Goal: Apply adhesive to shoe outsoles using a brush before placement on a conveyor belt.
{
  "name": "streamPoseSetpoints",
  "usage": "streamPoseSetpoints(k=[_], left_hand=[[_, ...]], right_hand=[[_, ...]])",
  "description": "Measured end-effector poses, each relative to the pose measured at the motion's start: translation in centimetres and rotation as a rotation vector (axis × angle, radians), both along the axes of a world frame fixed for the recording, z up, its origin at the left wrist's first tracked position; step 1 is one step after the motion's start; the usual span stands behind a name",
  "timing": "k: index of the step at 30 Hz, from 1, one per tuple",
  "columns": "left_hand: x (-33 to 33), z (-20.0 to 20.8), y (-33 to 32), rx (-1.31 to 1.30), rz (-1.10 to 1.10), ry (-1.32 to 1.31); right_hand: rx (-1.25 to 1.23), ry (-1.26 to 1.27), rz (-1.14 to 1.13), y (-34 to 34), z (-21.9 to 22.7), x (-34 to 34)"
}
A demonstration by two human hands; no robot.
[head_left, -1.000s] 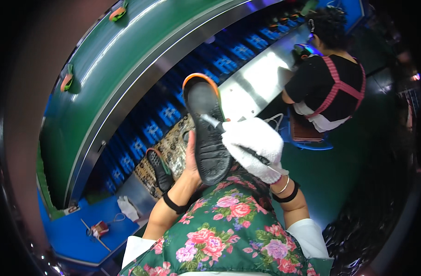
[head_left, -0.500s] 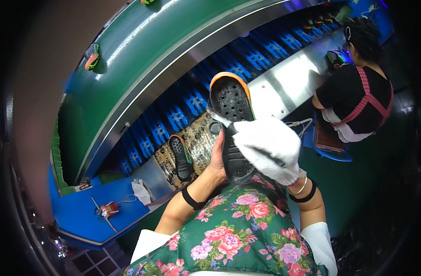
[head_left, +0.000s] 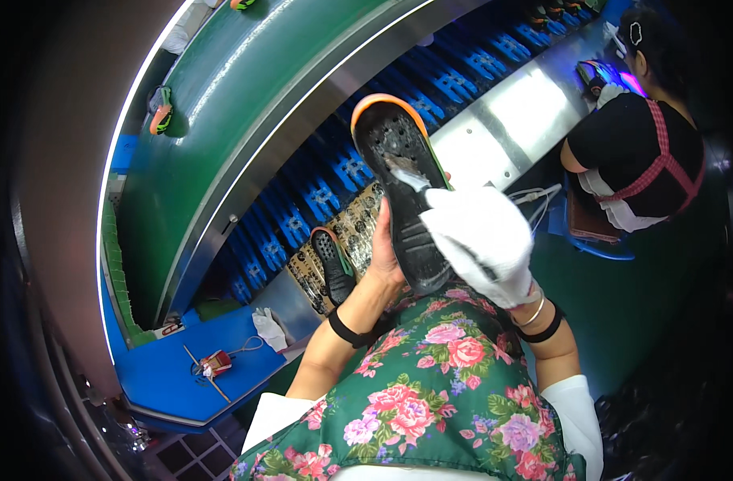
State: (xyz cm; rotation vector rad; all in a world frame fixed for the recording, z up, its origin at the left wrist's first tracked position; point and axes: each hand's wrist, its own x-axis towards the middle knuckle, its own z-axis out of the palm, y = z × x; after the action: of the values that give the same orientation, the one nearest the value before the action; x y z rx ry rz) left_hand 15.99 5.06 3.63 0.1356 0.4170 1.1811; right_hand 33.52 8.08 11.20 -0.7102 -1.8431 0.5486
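Black shoe sole [head_left: 421,236], orange-rimmed at its far end, serves as landmark: raised in front of the wearer, hollow side up, far end tipped toward the left. Small round holes and ribs show inside it.

Left hand [head_left: 385,250], bare: clamped on the sole, thumb along its left edge, fingertips showing at its right edge.

Right hand [head_left: 486,244], in a white knitted glove, just right of the sole; fingers closed round a brush [head_left: 413,179]. Pale brush tip lies over the sole's hollow, apparently touching; blur there, contact not certain. Handle mostly hidden by the glove.

Second sole [head_left: 333,260], black with an orange and green edge: left of the landmark sole, apart from it, resting on the patterned part of the counter [head_left: 304,274].

Beyond the sole, up and left: row of blue fittings [head_left: 353,170], then a curved green belt [head_left: 238,96] carrying an orange and green piece [head_left: 161,111].

Lower left of the sole: blue side table [head_left: 162,381] with a small red object [head_left: 216,365] and a crumpled white cloth [head_left: 268,327].

Right of the sole, well apart: co-worker [head_left: 631,144], black top, pink straps, seated.

Below the sole: wearer's floral apron [head_left: 454,417].
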Motion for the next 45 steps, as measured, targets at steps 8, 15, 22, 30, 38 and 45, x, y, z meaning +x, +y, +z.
streamPoseSetpoints(k=[8, 15, 22, 30, 38, 45], left_hand=[[1.0, -0.2, 3.2, 0.093, 0.055, -0.089], [1.8, 0.2, 5.2, 0.11, 0.104, -0.195], [2.2, 0.4, 6.0, 0.13, 0.088, -0.231], [2.4, 0.9, 6.7, 0.221, 0.12, -0.252], [1.9, 1.5, 6.9, 0.212, 0.07, -0.335], [0.1, 0.8, 7.0, 0.309, -0.028, -0.112]], right_hand=[[-0.132, 0.108, 0.029, 1.1, -1.7, 0.3], [-0.319, 0.28, 0.158, 0.8, -2.0, 0.6], [-0.128, 0.088, 0.139, 0.3, -2.1, 1.3], [0.009, -0.019, 0.147, 0.0, -2.3, 2.0], [-0.11, 0.06, 0.17, 0.0, -2.3, 2.7], [-0.366, 0.244, 0.181, 0.0, -3.0, 2.8]])
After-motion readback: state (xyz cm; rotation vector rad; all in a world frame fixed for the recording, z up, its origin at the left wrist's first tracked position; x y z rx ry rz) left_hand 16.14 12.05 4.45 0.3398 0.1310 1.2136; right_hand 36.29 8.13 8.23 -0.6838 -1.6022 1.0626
